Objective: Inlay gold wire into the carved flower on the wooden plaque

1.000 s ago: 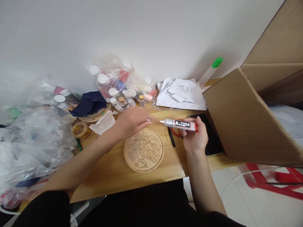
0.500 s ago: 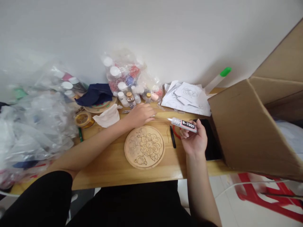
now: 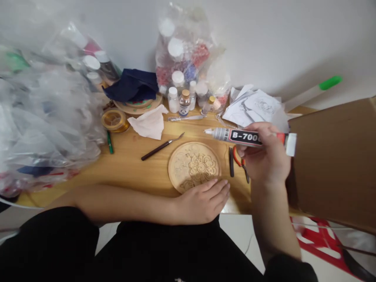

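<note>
My right hand (image 3: 268, 156) is closed around a tube of B-7000 glue (image 3: 246, 137), held level above the table with its nozzle pointing left. Below the nozzle lies a round wooden board (image 3: 179, 166) with a flower pattern outlined in gold-coloured wire. My left hand (image 3: 205, 201) lies over the board's lower right edge, fingers stretched out; its palm side is hidden. A dark-handled tool with a thin metal tip (image 3: 160, 149) rests left of the board. To the right are black tweezers (image 3: 231, 161) and orange-handled pliers or scissors (image 3: 238, 156), partly behind my right hand.
A cardboard box (image 3: 335, 164) bounds the right side. Along the wall stand small bottles (image 3: 184, 103), a plastic bag of jars (image 3: 182, 51) and paper drawings (image 3: 252, 105). Clear plastic bags (image 3: 49, 117) fill the left; a spool of gold wire (image 3: 114, 120) sits beside them.
My left hand has come from near the bottles down to the board's front edge. My right hand has lifted the glue tube closer to the camera. The view has shifted.
</note>
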Available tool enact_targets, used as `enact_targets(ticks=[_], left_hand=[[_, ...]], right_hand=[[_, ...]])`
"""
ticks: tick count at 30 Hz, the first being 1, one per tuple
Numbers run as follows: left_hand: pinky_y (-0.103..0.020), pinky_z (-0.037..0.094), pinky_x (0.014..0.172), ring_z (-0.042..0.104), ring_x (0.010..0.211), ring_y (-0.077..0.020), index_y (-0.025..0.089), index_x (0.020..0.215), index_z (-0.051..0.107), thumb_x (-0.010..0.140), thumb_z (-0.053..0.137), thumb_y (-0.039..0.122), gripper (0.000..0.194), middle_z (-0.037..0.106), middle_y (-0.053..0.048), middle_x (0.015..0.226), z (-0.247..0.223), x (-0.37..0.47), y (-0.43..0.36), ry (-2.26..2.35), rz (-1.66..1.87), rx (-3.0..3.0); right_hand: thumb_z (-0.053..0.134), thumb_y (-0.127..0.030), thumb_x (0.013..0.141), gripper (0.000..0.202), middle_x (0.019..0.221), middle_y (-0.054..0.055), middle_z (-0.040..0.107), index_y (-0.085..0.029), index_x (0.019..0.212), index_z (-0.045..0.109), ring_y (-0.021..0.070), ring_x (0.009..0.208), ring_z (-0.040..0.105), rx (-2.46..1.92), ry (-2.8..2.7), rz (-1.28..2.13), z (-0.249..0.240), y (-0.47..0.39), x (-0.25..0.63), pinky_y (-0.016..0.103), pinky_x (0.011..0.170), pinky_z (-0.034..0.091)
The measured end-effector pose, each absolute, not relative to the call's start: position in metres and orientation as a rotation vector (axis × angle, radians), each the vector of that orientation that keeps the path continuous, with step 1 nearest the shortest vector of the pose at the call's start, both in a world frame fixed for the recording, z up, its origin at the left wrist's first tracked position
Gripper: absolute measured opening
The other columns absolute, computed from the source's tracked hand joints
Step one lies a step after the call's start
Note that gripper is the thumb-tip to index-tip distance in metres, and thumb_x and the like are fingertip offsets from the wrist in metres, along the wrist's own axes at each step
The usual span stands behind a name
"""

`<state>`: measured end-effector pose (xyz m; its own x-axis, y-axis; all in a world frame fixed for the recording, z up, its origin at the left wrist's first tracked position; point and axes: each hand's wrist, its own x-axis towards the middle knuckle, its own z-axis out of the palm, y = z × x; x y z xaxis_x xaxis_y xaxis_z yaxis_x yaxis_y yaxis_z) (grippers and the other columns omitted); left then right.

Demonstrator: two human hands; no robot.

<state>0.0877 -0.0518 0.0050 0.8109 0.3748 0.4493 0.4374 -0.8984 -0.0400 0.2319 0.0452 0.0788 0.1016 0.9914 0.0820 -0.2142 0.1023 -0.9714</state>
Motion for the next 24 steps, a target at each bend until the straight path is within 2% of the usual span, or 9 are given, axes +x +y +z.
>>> enact_targets(ticks=[2,5,10,15,21,24], left_hand=[[-0.038,0.044,0.108,0.061,0.122,-0.0256,0.004,0.122,0.065,0.096,0.045,0.018,0.036,0.066,-0.014,0.127,0.0,0.087,-0.051,-0.649,-0.642,-2.836],[-0.038,0.043,0.11,0.059,0.125,-0.0263,0.007,0.123,0.066,0.097,0.045,0.022,0.037,0.065,-0.013,0.13,-0.004,0.084,-0.052,-0.615,-0.691,-2.831],[-0.039,0.037,0.115,0.055,0.13,-0.0265,0.003,0.132,0.058,0.099,0.04,0.031,0.047,0.059,-0.017,0.136,-0.011,0.083,-0.056,-0.684,-0.561,-2.933],[-0.04,0.037,0.114,0.056,0.128,-0.0267,0.005,0.128,0.061,0.097,0.04,0.026,0.043,0.062,-0.017,0.133,-0.014,0.083,-0.056,-0.738,-0.6,-2.996],[-0.039,0.038,0.114,0.057,0.127,-0.0254,0.006,0.125,0.064,0.097,0.04,0.025,0.041,0.063,-0.016,0.131,-0.014,0.083,-0.054,-0.741,-0.646,-3.031],[-0.038,0.039,0.114,0.057,0.127,-0.0244,0.008,0.123,0.066,0.098,0.038,0.023,0.041,0.066,-0.013,0.129,-0.014,0.083,-0.053,-0.755,-0.674,-3.027]], right_hand=[[0.072,-0.041,0.076,0.026,0.054,-0.003,0.058,-0.019,0.065,0.067,0.007,0.038,0.045,-1.078,-1.036,1.078,0.07,0.046,0.22,0.02,0.034,0.03],[0.065,-0.048,0.083,0.034,0.054,-0.003,0.055,-0.019,0.064,0.067,0.0065,0.038,0.042,-1.177,-1.066,0.982,0.049,0.044,0.21,0.02,0.032,0.028],[0.065,-0.042,0.084,0.028,0.056,-0.004,0.055,-0.021,0.067,0.067,0.0067,0.043,0.045,-1.292,-1.219,0.868,0.025,0.039,0.209,0.019,0.037,0.035],[0.066,-0.04,0.084,0.028,0.057,-0.003,0.057,-0.019,0.064,0.067,0.0093,0.049,0.054,-1.337,-1.309,0.753,0.018,0.037,0.206,0.022,0.047,0.046],[0.065,-0.032,0.084,0.023,0.06,-0.002,0.062,-0.021,0.063,0.066,0.0096,0.05,0.055,-1.291,-1.329,0.735,0.015,0.038,0.203,0.022,0.048,0.047],[0.065,-0.032,0.085,0.023,0.059,-0.003,0.062,-0.021,0.064,0.067,0.0084,0.045,0.05,-1.267,-1.335,0.747,0.015,0.038,0.203,0.023,0.047,0.045]])
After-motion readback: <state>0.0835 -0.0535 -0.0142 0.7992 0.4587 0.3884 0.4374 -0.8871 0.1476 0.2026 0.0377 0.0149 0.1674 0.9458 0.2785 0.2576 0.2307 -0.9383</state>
